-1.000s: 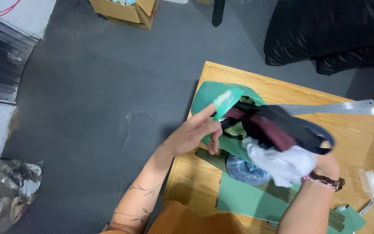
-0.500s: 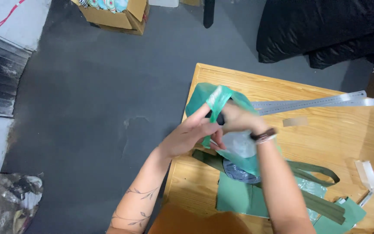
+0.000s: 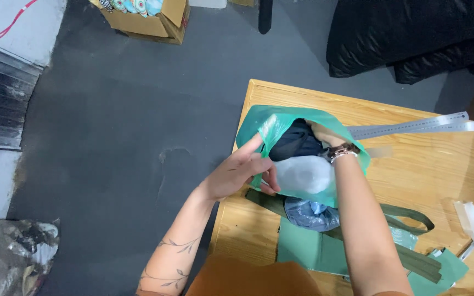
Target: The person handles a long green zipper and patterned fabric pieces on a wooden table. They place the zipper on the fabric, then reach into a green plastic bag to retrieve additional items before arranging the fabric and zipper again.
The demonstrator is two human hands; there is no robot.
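Your left hand [image 3: 242,172] grips the rim of the thin green plastic bag [image 3: 272,123] at the wooden table [image 3: 412,164] corner. Your right hand [image 3: 319,131], buried inside, pushes dark folded clothing [image 3: 297,141] down; its grip is hidden. The packing looks nearly finished, with the bag mouth unclosed.

A thin green plastic bag [image 3: 281,123] is held open at the worktop's corner, stuffed with dark and white cloth [image 3: 302,159].

Wooden table [image 3: 412,175] with metal ruler [image 3: 412,126], green bags [image 3: 314,249].
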